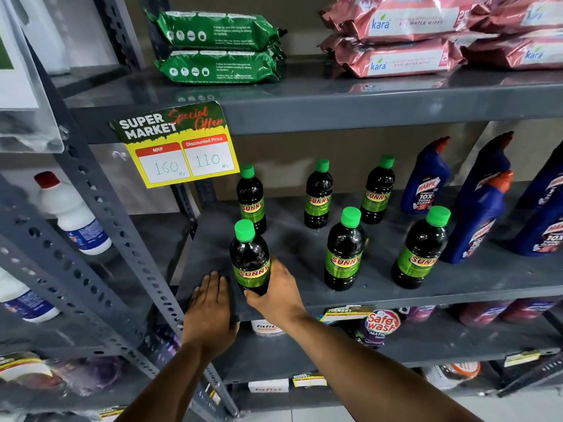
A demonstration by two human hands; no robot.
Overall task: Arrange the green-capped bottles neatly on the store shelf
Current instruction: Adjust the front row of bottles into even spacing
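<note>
Several dark bottles with green caps and green "SUNNY" labels stand on the grey middle shelf point(304, 251) in two rows. The front-left bottle point(249, 257) stands upright near the shelf's front edge, and my right hand point(278, 292) is wrapped around its lower part. My left hand point(210, 306) lies flat, palm down, on the shelf edge just left of that bottle, holding nothing. Two more front bottles point(344, 251) point(422, 248) stand to the right. Behind them stand three bottles: back-left point(250, 199), back-middle point(318, 194) and back-right point(377, 190).
Blue Harpic bottles point(426, 181) crowd the shelf's right side. A yellow price tag point(179, 144) hangs from the upper shelf, which carries green point(216, 50) and pink wipe packs point(396, 38). A perforated upright post point(100, 208) runs at left, with white bottles point(70, 214) beyond it.
</note>
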